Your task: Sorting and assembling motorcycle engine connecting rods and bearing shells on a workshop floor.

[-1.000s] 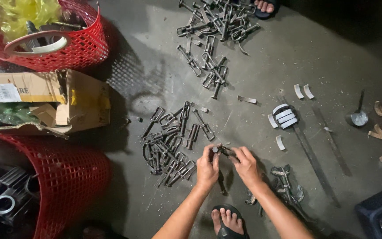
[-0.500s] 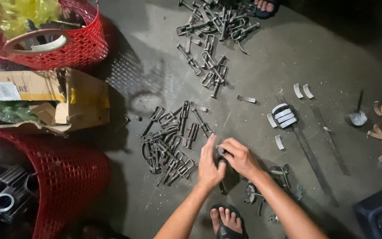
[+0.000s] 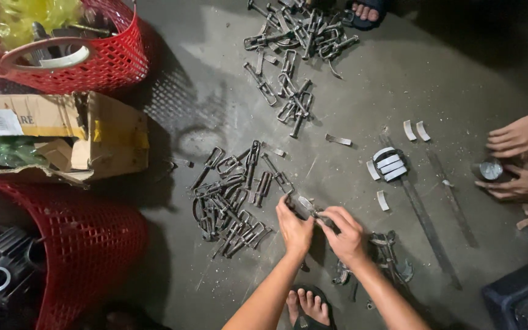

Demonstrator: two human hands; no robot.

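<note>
Small metal clasp part pinched between both hands low over the concrete floor, just right of the nearer pile. Left hand closed on its near end, thumb and fingers pressed together; right hand curled round the far end, fingertips gripping. Probably stiff steel, light for its size, hard-edged, maybe greasy and a little slippery; best taken by the flat side bars, not by the thin loop. Exact shape hard to tell, half hidden by fingers

Just left, a dense heap of dark metal clasps on the floor. Farther up, a second scattered heap, near a sandalled foot at the top edge. Own foot in a sandal below the wrists. Right of the hands, a small tangle of darker parts. Beyond, curved pale metal shells, stacked and loose, beside two long flat bars

At the right edge, another person's hands around a small round tin. At left, red mesh baskets and an open cardboard box
</note>
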